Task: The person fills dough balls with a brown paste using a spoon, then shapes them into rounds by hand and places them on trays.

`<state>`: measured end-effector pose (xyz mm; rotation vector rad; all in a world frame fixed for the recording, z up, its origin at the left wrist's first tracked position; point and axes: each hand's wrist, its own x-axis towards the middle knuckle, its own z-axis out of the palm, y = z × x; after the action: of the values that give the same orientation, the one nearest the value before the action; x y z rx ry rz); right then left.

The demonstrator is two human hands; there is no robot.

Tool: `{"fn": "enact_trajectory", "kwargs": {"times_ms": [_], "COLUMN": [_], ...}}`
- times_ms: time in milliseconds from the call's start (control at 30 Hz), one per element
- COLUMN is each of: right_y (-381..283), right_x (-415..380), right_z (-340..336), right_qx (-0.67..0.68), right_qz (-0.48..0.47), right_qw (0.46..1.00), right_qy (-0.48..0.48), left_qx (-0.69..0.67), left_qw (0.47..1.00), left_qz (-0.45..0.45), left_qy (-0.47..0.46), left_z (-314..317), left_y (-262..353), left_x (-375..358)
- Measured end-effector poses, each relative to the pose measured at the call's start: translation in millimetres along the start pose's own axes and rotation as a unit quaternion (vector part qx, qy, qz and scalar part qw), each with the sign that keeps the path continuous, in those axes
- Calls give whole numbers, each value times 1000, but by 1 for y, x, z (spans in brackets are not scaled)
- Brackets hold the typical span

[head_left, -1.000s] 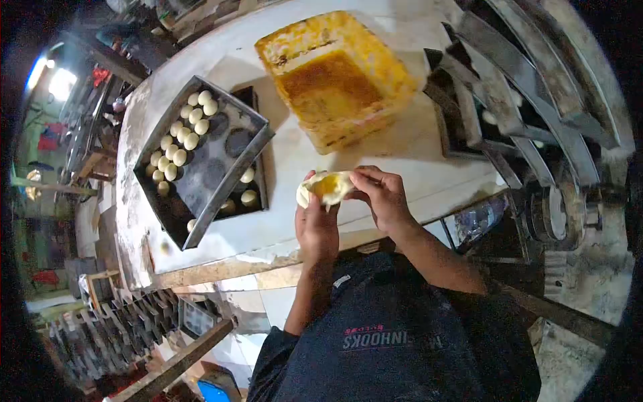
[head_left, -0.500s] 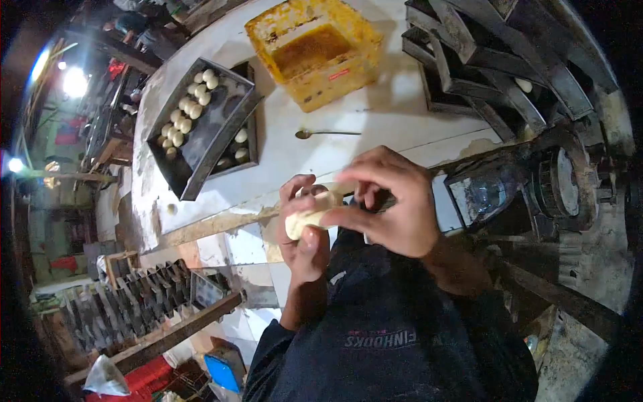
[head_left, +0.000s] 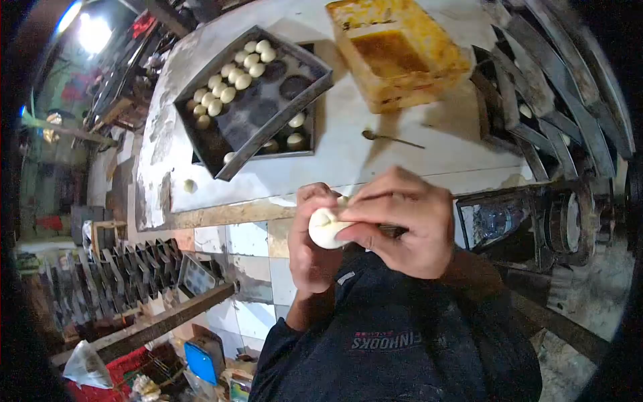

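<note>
A pale piece of dough (head_left: 325, 231) sits between my two hands, above the front edge of the table. My left hand (head_left: 312, 249) is closed around it from the left and below. The fingers and thumb of my right hand (head_left: 406, 224) pinch a fold at its right side. Beyond my hands, a dark metal tray (head_left: 246, 124) holds several round dough balls (head_left: 231, 75) in rows. It rests tilted on another tray (head_left: 309, 137) with more dough balls. A spoon (head_left: 395, 139) lies on the white tabletop near my right hand.
A yellow plastic tub (head_left: 395, 94) with brown-orange filling stands at the back. Dark trays (head_left: 536, 100) are stacked on the right. A small dough bit (head_left: 189, 185) lies on the table at left. More trays (head_left: 114, 281) stand in a row at lower left, beside a wooden beam (head_left: 154, 321).
My right hand has come down onto the dough and now pinches its fold. My left fingers have closed further around it. The camera view has turned, shifting the table things to the right.
</note>
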<state>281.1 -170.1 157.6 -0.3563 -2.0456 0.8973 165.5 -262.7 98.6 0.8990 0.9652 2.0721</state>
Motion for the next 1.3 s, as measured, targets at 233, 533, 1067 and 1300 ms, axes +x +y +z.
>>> {"fn": "enact_trajectory", "kwargs": {"times_ms": [233, 533, 1067, 1300], "right_y": [6, 23, 42, -15], "right_x": [26, 14, -35, -23], "right_z": [54, 40, -236, -415], "right_qx": [142, 106, -337, -320], "right_qz": [40, -29, -87, 50], "right_qw": [989, 992, 933, 940], "right_qy": [-16, 59, -89, 111], "left_qx": [100, 22, 403, 109], "left_qw": [969, 976, 811, 847], "left_qz": [179, 177, -90, -116], "left_qy": [-136, -124, -415, -507], "left_z": [-61, -19, 218, 312], "left_y": [11, -9, -134, -104], "left_x": [48, 92, 73, 104]}}
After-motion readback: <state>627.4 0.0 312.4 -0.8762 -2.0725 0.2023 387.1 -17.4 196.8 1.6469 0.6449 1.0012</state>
